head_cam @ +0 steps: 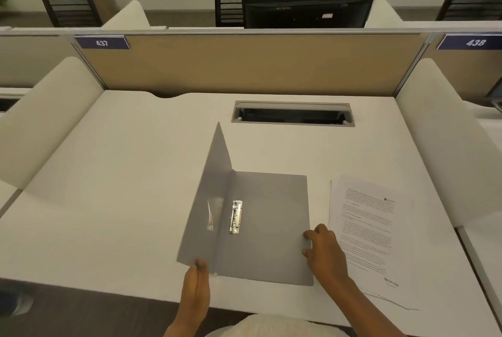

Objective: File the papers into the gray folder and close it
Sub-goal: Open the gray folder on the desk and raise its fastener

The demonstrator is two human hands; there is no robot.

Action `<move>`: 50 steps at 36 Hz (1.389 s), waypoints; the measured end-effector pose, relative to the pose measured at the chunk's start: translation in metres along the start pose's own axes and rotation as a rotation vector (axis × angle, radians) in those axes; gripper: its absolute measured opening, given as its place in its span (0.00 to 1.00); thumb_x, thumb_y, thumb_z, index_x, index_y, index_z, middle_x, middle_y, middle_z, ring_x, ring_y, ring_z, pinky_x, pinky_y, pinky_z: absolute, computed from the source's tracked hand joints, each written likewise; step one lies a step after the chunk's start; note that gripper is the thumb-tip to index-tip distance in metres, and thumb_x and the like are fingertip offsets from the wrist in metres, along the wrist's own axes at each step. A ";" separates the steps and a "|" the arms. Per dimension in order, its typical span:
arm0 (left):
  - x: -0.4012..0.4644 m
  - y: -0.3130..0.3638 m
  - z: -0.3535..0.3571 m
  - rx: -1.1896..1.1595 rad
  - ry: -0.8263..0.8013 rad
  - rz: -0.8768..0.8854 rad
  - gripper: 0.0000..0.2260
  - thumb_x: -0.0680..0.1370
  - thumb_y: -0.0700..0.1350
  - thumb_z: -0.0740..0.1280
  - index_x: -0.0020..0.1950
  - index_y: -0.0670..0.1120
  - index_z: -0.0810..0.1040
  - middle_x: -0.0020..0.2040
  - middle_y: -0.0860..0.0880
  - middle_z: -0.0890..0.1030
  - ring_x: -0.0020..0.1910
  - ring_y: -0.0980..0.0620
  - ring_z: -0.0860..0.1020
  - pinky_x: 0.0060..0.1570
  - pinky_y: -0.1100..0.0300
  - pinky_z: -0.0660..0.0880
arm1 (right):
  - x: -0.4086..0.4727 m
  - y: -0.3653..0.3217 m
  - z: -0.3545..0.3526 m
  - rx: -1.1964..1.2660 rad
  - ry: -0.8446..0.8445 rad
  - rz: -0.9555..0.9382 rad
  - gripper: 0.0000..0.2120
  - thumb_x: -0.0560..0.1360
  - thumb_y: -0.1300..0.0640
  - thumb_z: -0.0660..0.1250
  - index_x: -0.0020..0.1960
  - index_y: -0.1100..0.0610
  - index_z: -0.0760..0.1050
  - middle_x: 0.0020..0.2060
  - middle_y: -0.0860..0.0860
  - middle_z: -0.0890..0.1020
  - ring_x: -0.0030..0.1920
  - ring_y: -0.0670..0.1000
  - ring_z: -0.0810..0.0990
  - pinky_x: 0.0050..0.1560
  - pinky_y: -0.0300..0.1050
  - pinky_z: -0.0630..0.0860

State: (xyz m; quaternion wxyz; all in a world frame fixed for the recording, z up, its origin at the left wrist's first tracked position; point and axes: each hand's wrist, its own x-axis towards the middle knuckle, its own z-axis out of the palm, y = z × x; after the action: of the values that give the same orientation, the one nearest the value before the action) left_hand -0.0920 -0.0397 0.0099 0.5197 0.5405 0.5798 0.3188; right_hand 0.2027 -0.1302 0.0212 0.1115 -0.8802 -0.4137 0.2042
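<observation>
The gray folder (271,228) lies on the white desk in front of me, its back cover flat and its front cover (209,195) raised on the left. A metal clip (235,216) runs along the spine inside. My left hand (196,285) pinches the lower corner of the raised cover. My right hand (324,251) presses its fingers on the right edge of the flat cover. A stack of printed papers (372,233) lies on the desk just right of the folder, touching nothing but the desk.
A cable slot (293,114) with a gray frame sits in the desk behind the folder. A tan partition (244,65) closes the back, white side panels flank the desk. A monitor and chairs stand beyond the partition.
</observation>
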 end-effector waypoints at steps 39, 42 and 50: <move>0.072 -0.005 -0.054 0.468 0.419 -0.106 0.52 0.71 0.44 0.81 0.85 0.47 0.49 0.85 0.41 0.46 0.83 0.34 0.47 0.80 0.29 0.48 | -0.007 -0.032 -0.006 -0.232 -0.034 0.046 0.15 0.82 0.55 0.65 0.68 0.50 0.72 0.60 0.47 0.76 0.57 0.47 0.75 0.41 0.36 0.67; 0.074 -0.009 -0.037 0.633 0.260 -0.066 0.50 0.73 0.48 0.79 0.85 0.46 0.51 0.85 0.41 0.42 0.84 0.36 0.37 0.78 0.29 0.38 | -0.008 -0.033 -0.007 -0.238 -0.026 0.045 0.16 0.82 0.55 0.64 0.69 0.50 0.71 0.60 0.47 0.75 0.58 0.47 0.75 0.42 0.36 0.67; 0.079 -0.018 0.003 0.827 -0.131 0.011 0.55 0.75 0.68 0.69 0.85 0.44 0.37 0.85 0.42 0.33 0.83 0.36 0.31 0.78 0.31 0.36 | -0.010 -0.034 -0.007 -0.262 -0.023 0.033 0.16 0.82 0.55 0.64 0.70 0.50 0.71 0.60 0.47 0.76 0.57 0.46 0.75 0.40 0.35 0.65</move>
State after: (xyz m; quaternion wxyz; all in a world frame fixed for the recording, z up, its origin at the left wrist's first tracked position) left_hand -0.0852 0.0315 -0.0282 0.2930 0.7260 0.6216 0.0268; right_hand 0.1772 -0.1169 0.0426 -0.0126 -0.8916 -0.4235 0.1600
